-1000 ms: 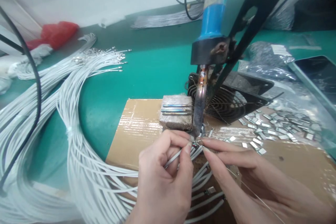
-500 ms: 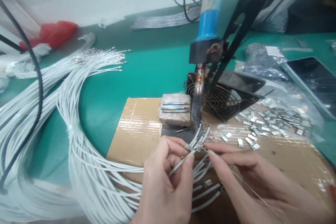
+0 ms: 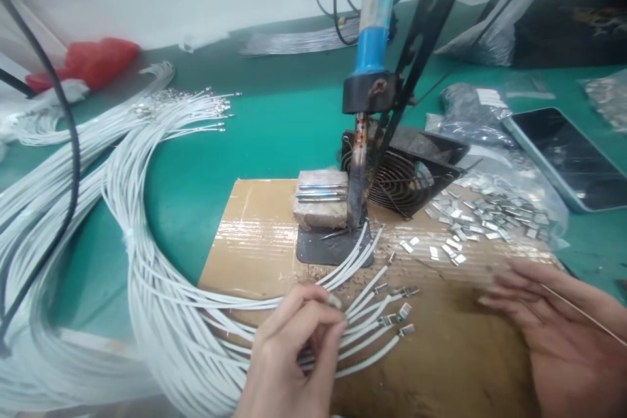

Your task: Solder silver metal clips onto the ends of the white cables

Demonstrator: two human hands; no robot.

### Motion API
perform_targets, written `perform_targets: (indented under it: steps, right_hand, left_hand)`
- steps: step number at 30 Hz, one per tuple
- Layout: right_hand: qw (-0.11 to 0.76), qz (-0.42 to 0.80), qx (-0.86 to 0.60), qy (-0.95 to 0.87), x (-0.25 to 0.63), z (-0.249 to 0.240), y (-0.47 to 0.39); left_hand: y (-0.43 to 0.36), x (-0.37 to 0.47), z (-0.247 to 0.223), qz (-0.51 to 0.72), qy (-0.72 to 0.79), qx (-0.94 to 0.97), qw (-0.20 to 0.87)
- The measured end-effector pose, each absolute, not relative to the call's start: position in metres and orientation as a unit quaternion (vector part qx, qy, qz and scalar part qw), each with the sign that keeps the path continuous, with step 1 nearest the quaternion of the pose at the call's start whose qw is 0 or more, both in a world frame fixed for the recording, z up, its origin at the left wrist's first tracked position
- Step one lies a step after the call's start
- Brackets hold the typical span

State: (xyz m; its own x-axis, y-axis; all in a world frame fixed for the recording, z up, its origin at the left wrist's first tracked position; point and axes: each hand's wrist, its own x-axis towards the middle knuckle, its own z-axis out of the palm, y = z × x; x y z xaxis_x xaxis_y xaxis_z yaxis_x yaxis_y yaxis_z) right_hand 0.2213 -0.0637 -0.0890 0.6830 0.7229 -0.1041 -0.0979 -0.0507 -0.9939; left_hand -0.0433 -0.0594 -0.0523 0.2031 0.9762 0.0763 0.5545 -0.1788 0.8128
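My left hand [image 3: 298, 346] has its fingers pinched together over the white cables [image 3: 230, 304]; what lies between the fingertips is hidden. Several cable ends beside it carry small metal connectors [image 3: 405, 311]. At the right, my right hand [image 3: 563, 333] is blurred by motion, with a thin wire [image 3: 582, 315] running across its fingers. Between the hands lies brown cardboard [image 3: 441, 339]. Above the cable ends, a blue-handled soldering iron [image 3: 375, 32] points down beside a block [image 3: 321, 209] with metal strips on top.
Loose small connectors [image 3: 490, 215] are scattered on the cardboard at the right. Behind them are a phone [image 3: 568, 150] and plastic bags [image 3: 473, 104]. A black fan [image 3: 396, 176] stands behind the iron. A large white cable bundle [image 3: 132, 209] curves along the left.
My right hand has moved away to the right from the cable ends and its fingers have spread. My left hand has come down slightly, and the camera view has shifted.
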Motion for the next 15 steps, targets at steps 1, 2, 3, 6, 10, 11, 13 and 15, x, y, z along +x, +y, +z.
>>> perform_targets:
  steps: [1, 2, 3, 6, 10, 11, 13, 15]
  right_hand:
    - [0.654, 0.342, -0.642, -0.209, 0.225, -0.089, -0.065]
    - [0.659, 0.359, -0.635, -0.184, 0.228, -0.089, -0.067]
    - [0.661, 0.367, -0.632, -0.167, 0.229, -0.089, -0.068]
    - [0.670, 0.368, -0.629, -0.139, 0.226, -0.089, -0.069]
    - [0.676, 0.361, -0.628, -0.133, 0.218, -0.089, -0.066]
    - [0.678, 0.357, -0.629, -0.133, 0.217, -0.088, -0.065]
    - [0.677, 0.351, -0.631, -0.138, 0.215, -0.086, -0.063]
    - [0.673, 0.349, -0.635, -0.146, 0.214, -0.084, -0.063]
  left_hand:
    - [-0.061, -0.048, -0.056, 0.324, 0.552, 0.713, 0.286]
    - [-0.061, -0.053, -0.059, 0.326, 0.560, 0.725, 0.233]
    - [-0.061, -0.058, -0.061, 0.320, 0.565, 0.739, 0.182]
    - [-0.057, -0.071, -0.067, 0.265, 0.557, 0.781, 0.098]
    - [-0.051, -0.079, -0.064, 0.242, 0.539, 0.798, 0.121]
    - [-0.050, -0.080, -0.061, 0.245, 0.541, 0.793, 0.139]
    - [-0.048, -0.083, -0.055, 0.251, 0.542, 0.784, 0.169]
    - [-0.046, -0.087, -0.051, 0.250, 0.536, 0.788, 0.170]
